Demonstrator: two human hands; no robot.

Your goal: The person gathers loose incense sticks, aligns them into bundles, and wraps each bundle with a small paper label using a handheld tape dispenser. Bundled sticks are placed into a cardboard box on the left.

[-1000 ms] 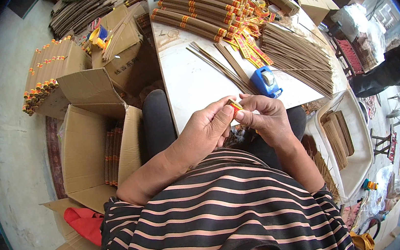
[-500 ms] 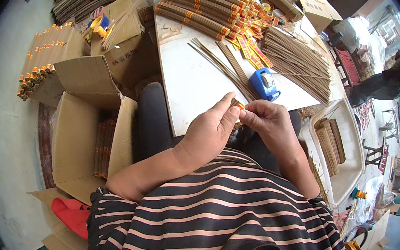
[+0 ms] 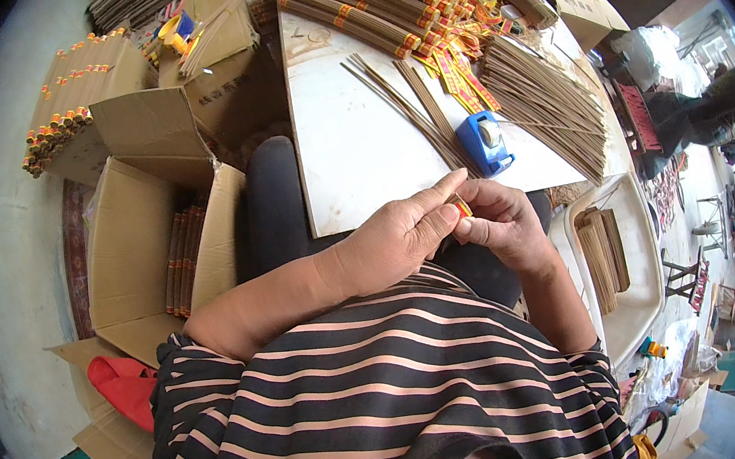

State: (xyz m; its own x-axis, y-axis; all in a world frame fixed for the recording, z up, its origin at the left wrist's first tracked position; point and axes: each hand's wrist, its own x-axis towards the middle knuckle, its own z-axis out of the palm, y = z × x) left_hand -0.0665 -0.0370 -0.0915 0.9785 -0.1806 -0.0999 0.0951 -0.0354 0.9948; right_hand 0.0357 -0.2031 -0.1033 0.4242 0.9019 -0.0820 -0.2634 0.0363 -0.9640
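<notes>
Near the front edge of the table, my left hand (image 3: 397,237) and my right hand (image 3: 510,224) meet around the end of a bundle of incense sticks (image 3: 462,207) with a red and yellow paper band. My left thumb presses on the band while the left index finger lies along the far side. The right thumb and fingertips pinch the same end from the right; most of the bundle is hidden. Just beyond my hands stands a blue tape dispenser (image 3: 485,145). Loose incense sticks (image 3: 426,109) and red and yellow paper strips (image 3: 459,78) lie behind it.
Banded bundles (image 3: 369,7) are piled at the table's (image 3: 341,160) far side, with loose sticks (image 3: 543,101) fanned at right. An open cardboard box (image 3: 138,246) holding bundles is at my left. A white tub (image 3: 642,289) with brown sticks sits at my right.
Both hands have shifted slightly right, keeping hold of the banded bundle. More of the band's end now shows between the thumbs. The whole view has tilted a little.
</notes>
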